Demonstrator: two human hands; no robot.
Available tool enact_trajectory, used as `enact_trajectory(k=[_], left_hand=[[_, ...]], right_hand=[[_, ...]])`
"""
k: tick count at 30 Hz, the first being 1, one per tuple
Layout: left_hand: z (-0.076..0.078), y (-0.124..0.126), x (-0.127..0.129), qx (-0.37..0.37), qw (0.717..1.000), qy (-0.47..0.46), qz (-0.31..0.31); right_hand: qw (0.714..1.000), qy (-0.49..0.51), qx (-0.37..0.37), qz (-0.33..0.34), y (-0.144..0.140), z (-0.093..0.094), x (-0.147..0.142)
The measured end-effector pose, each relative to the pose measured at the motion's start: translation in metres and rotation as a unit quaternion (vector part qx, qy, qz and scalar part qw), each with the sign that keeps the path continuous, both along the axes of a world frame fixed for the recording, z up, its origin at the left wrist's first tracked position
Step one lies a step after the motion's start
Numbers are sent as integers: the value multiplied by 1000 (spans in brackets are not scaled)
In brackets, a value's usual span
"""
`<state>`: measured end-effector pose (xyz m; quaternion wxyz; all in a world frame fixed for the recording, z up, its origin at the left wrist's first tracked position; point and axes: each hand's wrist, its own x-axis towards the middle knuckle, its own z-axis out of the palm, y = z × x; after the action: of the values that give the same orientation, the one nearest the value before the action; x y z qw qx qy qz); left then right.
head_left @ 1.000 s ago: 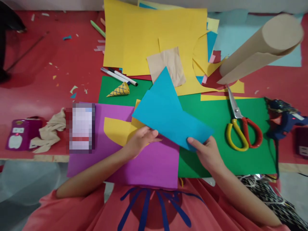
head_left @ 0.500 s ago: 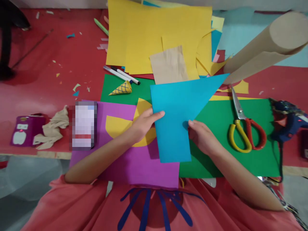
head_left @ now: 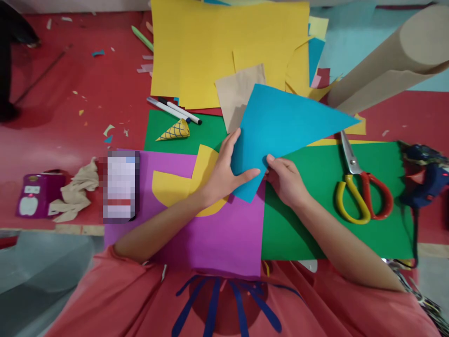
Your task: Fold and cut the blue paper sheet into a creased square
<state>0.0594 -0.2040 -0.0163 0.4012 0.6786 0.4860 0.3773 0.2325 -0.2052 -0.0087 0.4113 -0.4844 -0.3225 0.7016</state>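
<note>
Both hands on blue paper

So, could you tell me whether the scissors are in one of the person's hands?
No, the scissors lie on the green sheet, apart from both hands, which hold the blue paper.

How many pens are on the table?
3: a white pen and a black-tipped pen side by side above the paper cone, and a green pen farther up. Paper may hide more.
</note>
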Motion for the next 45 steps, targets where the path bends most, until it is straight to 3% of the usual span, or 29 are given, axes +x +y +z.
enact_trajectory(k=[4, 7, 11, 14, 19, 23, 25, 30, 34, 40, 45], left_hand=[[4, -2, 1, -65, 997, -38, -24], [5, -5, 2, -79, 996, -26, -45], [5, -9, 2, -40, 997, 30, -54], [7, -11, 1, -33, 996, 44, -67], [12, -13, 1, -142, 978, -103, -111], [12, -14, 4, -230, 941, -213, -131], [12, -16, 6, -232, 940, -221, -121], [14, -19, 12, -167, 975, -131, -60], [19, -19, 12, -116, 989, -26, -85], [19, -15, 6, -71, 988, 85, -113], [16, -17, 6, -35, 983, 152, -94]], right_hand=[[997, 21, -43, 64, -2, 1, 3], [998, 22, -40, 32, 0, -1, 3], [998, -33, -4, -44, 0, -3, 4], [999, -28, 2, -20, -3, -2, 5], [997, 36, 7, 75, -7, 0, 4], [993, 36, 56, 94, -7, 1, 5], [991, 32, 85, 95, -8, 3, 6], [984, -16, 147, 96, -12, 7, 5], [990, -36, 115, 79, -11, 2, 7], [998, 1, 51, 27, -2, -7, 14], [998, -42, 48, -1, -1, -4, 15]])
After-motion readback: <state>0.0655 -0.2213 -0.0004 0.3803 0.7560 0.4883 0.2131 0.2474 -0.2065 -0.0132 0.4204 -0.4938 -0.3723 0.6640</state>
